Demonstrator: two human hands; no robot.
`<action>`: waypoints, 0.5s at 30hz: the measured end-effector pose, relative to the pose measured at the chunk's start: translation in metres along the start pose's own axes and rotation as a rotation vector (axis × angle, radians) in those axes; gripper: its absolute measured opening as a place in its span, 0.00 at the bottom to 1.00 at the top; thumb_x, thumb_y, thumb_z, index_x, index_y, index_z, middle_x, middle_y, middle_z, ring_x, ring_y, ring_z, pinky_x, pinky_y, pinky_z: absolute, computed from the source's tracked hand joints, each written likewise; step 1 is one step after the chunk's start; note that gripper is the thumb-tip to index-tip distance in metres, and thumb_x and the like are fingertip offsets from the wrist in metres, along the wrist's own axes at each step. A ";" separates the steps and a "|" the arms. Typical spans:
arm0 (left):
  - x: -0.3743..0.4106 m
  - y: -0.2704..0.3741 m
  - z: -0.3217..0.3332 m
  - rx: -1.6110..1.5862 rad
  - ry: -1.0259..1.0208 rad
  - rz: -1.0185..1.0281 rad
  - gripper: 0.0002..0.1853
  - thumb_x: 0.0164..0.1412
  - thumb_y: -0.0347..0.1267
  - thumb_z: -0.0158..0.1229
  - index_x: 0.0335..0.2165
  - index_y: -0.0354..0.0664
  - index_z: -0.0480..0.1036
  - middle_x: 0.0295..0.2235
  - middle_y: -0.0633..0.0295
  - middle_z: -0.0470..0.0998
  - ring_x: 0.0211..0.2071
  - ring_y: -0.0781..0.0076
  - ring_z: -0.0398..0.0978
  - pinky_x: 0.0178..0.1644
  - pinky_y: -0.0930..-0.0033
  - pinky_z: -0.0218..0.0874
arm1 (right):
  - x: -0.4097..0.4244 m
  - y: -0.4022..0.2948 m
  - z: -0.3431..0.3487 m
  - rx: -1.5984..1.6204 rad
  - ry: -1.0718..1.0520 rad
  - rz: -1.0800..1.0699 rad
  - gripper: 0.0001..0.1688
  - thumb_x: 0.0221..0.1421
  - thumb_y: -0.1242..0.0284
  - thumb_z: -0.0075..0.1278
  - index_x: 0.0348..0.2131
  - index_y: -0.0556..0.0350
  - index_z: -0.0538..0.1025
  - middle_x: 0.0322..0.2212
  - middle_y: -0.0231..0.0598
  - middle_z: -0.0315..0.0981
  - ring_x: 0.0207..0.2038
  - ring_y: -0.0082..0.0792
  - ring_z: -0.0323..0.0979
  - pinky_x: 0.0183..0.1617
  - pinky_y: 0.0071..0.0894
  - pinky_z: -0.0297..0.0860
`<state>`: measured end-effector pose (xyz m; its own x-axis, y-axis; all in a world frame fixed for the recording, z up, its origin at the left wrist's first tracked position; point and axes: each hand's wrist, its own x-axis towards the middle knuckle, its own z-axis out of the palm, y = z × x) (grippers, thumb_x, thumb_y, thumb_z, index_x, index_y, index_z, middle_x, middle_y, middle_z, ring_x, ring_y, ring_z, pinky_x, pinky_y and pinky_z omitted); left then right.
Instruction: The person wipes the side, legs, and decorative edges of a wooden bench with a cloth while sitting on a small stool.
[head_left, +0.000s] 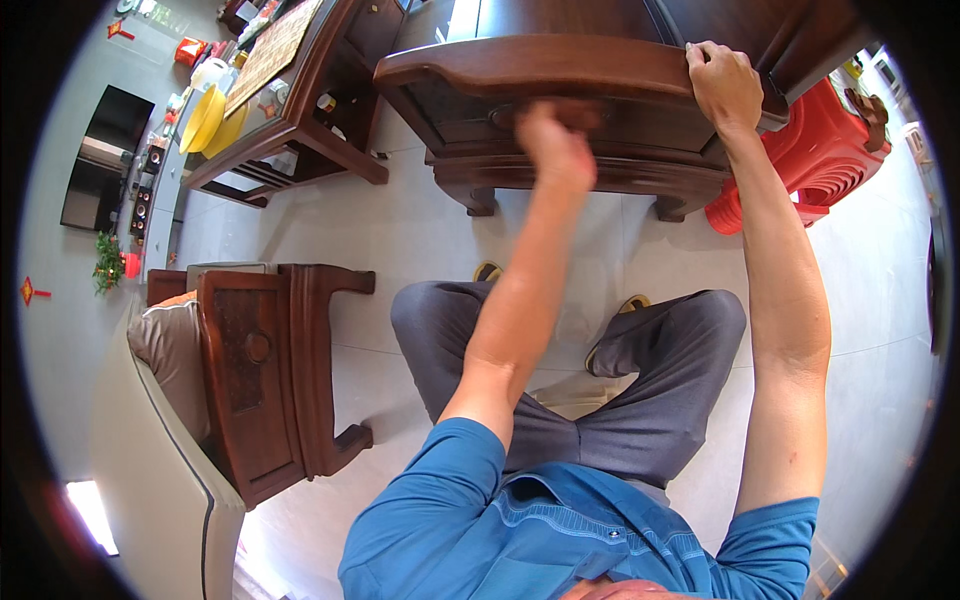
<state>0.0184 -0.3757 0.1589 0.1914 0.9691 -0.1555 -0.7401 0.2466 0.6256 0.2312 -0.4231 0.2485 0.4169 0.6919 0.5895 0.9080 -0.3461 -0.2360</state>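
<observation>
Before me stands the side of a dark wooden seat (645, 124), with a curved armrest (525, 64) above a recessed panel. My right hand (726, 86) is curled over the armrest near its right end. My left hand (556, 146) is motion-blurred in front of the panel, below the armrest. A brownish blur lies by its fingers; whether that is a held thing or the panel's carving cannot be made out. The left hand and forearm hide part of the panel, including most of a round carving.
Red plastic stools (817, 150) stand right of the seat. At left are a wooden armchair (247, 352) with a grey-brown cushion (176, 360), and a wooden table (300, 124) bearing yellow basins (202, 120) and a woven mat (274, 52). My knees are bent over the tiled floor (420, 225).
</observation>
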 end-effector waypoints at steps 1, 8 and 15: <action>-0.013 -0.022 0.009 0.024 -0.165 -0.131 0.09 0.64 0.29 0.45 0.38 0.43 0.72 0.31 0.63 0.77 0.33 0.71 0.74 0.35 0.65 0.66 | 0.000 -0.002 -0.002 -0.004 -0.019 0.010 0.24 0.62 0.55 0.40 0.36 0.48 0.83 0.37 0.44 0.80 0.45 0.50 0.74 0.53 0.48 0.67; -0.019 -0.038 -0.033 0.251 0.353 0.373 0.13 0.60 0.21 0.50 0.45 0.35 0.69 0.43 0.60 0.72 0.42 0.71 0.69 0.49 0.66 0.63 | -0.001 0.000 0.001 0.001 -0.002 0.001 0.23 0.61 0.55 0.41 0.37 0.47 0.83 0.36 0.44 0.81 0.45 0.50 0.75 0.53 0.48 0.68; 0.038 0.083 -0.070 0.308 0.627 0.652 0.09 0.63 0.22 0.49 0.43 0.37 0.66 0.39 0.57 0.73 0.33 0.69 0.75 0.32 0.71 0.70 | 0.000 0.009 -0.002 -0.020 0.035 0.017 0.22 0.61 0.55 0.42 0.36 0.46 0.83 0.34 0.45 0.81 0.44 0.49 0.75 0.52 0.47 0.68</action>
<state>-0.0808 -0.3182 0.1510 -0.6456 0.7631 -0.0302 -0.3592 -0.2685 0.8938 0.2390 -0.4278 0.2481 0.4301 0.6633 0.6124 0.8997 -0.3705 -0.2307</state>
